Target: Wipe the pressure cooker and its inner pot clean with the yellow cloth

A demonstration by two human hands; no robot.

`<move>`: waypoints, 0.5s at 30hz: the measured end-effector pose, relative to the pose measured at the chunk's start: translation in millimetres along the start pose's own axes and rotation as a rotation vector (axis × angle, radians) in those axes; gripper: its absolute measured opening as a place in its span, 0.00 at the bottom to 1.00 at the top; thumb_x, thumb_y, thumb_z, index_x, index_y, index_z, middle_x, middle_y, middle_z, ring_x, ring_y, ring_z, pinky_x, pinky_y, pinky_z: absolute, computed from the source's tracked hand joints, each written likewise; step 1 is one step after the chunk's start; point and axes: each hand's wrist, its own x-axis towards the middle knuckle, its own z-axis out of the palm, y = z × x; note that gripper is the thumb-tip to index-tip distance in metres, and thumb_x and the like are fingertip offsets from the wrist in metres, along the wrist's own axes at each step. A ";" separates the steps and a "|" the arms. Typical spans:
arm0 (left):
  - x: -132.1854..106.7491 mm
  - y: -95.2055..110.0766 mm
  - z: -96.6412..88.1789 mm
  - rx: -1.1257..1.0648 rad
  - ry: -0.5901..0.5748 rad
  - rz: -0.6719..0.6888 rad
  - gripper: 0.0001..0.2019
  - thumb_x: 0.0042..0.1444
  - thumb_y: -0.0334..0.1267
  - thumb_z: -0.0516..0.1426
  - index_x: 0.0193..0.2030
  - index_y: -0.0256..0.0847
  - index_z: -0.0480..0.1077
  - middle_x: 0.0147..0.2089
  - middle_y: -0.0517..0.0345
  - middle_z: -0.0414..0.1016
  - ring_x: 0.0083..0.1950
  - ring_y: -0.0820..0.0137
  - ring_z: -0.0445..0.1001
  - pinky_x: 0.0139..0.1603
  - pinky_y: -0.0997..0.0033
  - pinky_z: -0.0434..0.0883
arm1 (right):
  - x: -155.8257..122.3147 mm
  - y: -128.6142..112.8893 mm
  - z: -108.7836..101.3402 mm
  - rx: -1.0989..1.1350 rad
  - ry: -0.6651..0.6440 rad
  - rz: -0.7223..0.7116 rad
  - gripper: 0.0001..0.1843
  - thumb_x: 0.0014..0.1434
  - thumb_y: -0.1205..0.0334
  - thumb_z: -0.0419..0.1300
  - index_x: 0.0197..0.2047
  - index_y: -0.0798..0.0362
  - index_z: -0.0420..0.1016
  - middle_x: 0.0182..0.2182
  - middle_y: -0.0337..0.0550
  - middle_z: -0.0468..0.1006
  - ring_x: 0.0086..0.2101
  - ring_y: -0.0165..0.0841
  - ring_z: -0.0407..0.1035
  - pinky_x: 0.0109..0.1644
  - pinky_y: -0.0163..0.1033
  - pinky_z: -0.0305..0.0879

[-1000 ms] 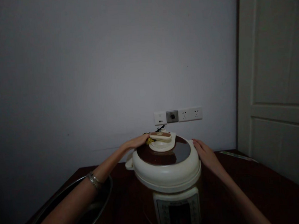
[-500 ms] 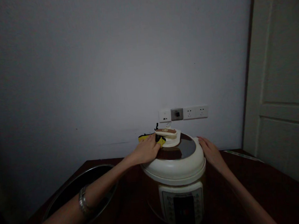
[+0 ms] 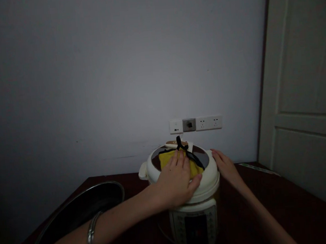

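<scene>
Recording a plain grey-white wall (image 3: 92,75) at the far side, with a panelled white door (image 3: 301,71) to the right. A dark wooden surface (image 3: 274,199) runs along the wall. Mounted low on the wall is a white socket strip (image 3: 195,124) with a grey switch. On the surface, just below the strip, stands a cream electric pressure cooker (image 3: 208,187) with a brown-topped lid and a front control panel (image 3: 194,231). A large steel basin (image 3: 82,205) sits to its left, near the cooker but not touching it. A yellow cloth (image 3: 167,160) lies on the lid, crossed by a black strap (image 3: 189,153), and partly covers the lid handle (image 3: 172,143). Left hand (image 3: 175,184): open, fingers spread flat on the cloth, not clenched; a metal bangle (image 3: 91,234) sits on that forearm. Right hand (image 3: 226,166): fingertips against the cooker's right rim; grip cannot be determined.
</scene>
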 end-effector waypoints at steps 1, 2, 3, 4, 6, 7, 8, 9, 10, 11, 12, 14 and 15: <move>-0.4 -3.2 -0.9 -0.013 -0.015 0.016 0.35 0.62 0.53 0.32 0.64 0.22 0.51 0.67 0.35 0.46 0.69 0.56 0.40 0.66 0.58 0.46 | 0.0 -0.4 -0.2 -0.006 -0.005 0.002 0.29 0.57 0.46 0.44 0.49 0.58 0.71 0.48 0.55 0.74 0.49 0.41 0.66 0.56 0.47 0.57; -1.9 -6.6 -1.7 -0.024 -0.029 0.025 0.35 0.62 0.53 0.32 0.64 0.23 0.50 0.68 0.36 0.46 0.69 0.57 0.40 0.67 0.59 0.46 | 0.0 -0.8 -0.4 -0.011 -0.009 0.003 0.29 0.57 0.46 0.44 0.50 0.59 0.70 0.49 0.55 0.73 0.49 0.42 0.66 0.56 0.47 0.57; -4.1 -10.3 -2.4 -0.029 -0.039 0.019 0.36 0.62 0.54 0.32 0.64 0.24 0.48 0.68 0.36 0.45 0.69 0.58 0.39 0.67 0.59 0.46 | -0.1 -1.3 -0.5 -0.013 -0.012 0.003 0.30 0.57 0.46 0.44 0.50 0.59 0.70 0.49 0.56 0.73 0.49 0.42 0.66 0.56 0.47 0.57; -6.7 -14.1 -2.7 -0.029 -0.044 -0.004 0.36 0.62 0.54 0.32 0.65 0.23 0.48 0.68 0.36 0.44 0.69 0.57 0.40 0.66 0.59 0.46 | -0.2 -1.8 -0.6 -0.014 -0.013 0.002 0.30 0.57 0.46 0.44 0.50 0.59 0.70 0.49 0.56 0.73 0.49 0.42 0.66 0.56 0.47 0.57; -10.8 -22.6 -2.4 -0.018 -0.042 -0.096 0.38 0.61 0.56 0.33 0.64 0.21 0.47 0.67 0.32 0.45 0.69 0.54 0.42 0.66 0.56 0.48 | -0.4 -2.7 -0.8 -0.013 -0.012 0.001 0.29 0.57 0.47 0.44 0.50 0.59 0.70 0.49 0.56 0.73 0.49 0.42 0.66 0.56 0.47 0.57; -11.4 -27.2 -1.9 -0.016 -0.039 -0.151 0.39 0.60 0.57 0.33 0.64 0.20 0.47 0.67 0.30 0.46 0.68 0.53 0.44 0.65 0.55 0.50 | -0.6 -3.0 -0.9 -0.011 -0.011 -0.001 0.29 0.57 0.47 0.44 0.50 0.59 0.70 0.49 0.56 0.73 0.49 0.42 0.66 0.56 0.47 0.57; -10.8 -31.8 -1.4 -0.019 -0.035 -0.195 0.40 0.60 0.58 0.33 0.63 0.20 0.49 0.66 0.29 0.48 0.68 0.52 0.46 0.64 0.53 0.51 | -0.7 -3.2 -1.0 -0.011 -0.011 -0.004 0.29 0.57 0.47 0.44 0.49 0.59 0.71 0.48 0.55 0.73 0.49 0.42 0.66 0.56 0.47 0.57; -9.1 -36.1 -0.9 -0.031 -0.034 -0.218 0.39 0.60 0.58 0.33 0.62 0.20 0.50 0.65 0.29 0.51 0.67 0.51 0.48 0.63 0.52 0.53 | -0.8 -3.2 -1.1 -0.012 -0.010 -0.006 0.29 0.57 0.47 0.44 0.49 0.58 0.71 0.49 0.56 0.73 0.49 0.42 0.66 0.56 0.47 0.57; -6.4 -39.6 -0.4 -0.049 -0.033 -0.224 0.39 0.60 0.57 0.33 0.62 0.21 0.52 0.64 0.29 0.53 0.66 0.52 0.50 0.63 0.52 0.53 | -0.8 -3.0 -1.1 -0.012 -0.008 -0.007 0.29 0.57 0.47 0.44 0.50 0.58 0.71 0.49 0.56 0.73 0.49 0.42 0.66 0.56 0.47 0.57; -3.3 -42.0 0.2 -0.066 -0.030 -0.222 0.38 0.60 0.57 0.33 0.61 0.22 0.54 0.64 0.30 0.55 0.66 0.52 0.52 0.62 0.52 0.54 | -0.8 -2.6 -1.1 -0.013 -0.005 -0.009 0.29 0.58 0.47 0.44 0.50 0.58 0.71 0.49 0.56 0.73 0.50 0.42 0.66 0.56 0.47 0.57; -0.3 -43.0 0.8 -0.077 -0.022 -0.216 0.37 0.60 0.57 0.33 0.60 0.23 0.55 0.63 0.30 0.56 0.66 0.53 0.53 0.62 0.51 0.54 | -0.7 -2.2 -1.0 -0.015 -0.001 -0.010 0.28 0.58 0.47 0.44 0.50 0.58 0.71 0.49 0.55 0.73 0.50 0.42 0.66 0.56 0.47 0.57; 3.7 -40.3 2.0 -0.071 0.004 -0.213 0.37 0.60 0.57 0.34 0.59 0.22 0.55 0.62 0.29 0.57 0.66 0.51 0.52 0.63 0.51 0.52 | -0.5 -1.4 -0.8 -0.018 0.005 -0.013 0.28 0.58 0.47 0.44 0.50 0.57 0.71 0.50 0.55 0.73 0.50 0.42 0.65 0.56 0.48 0.57; 4.0 -36.8 2.5 -0.058 0.014 -0.215 0.38 0.59 0.58 0.35 0.59 0.21 0.55 0.62 0.28 0.56 0.66 0.50 0.50 0.63 0.50 0.51 | -0.4 -1.0 -0.6 -0.022 0.006 -0.015 0.28 0.58 0.47 0.44 0.50 0.57 0.71 0.49 0.55 0.73 0.50 0.42 0.66 0.56 0.48 0.57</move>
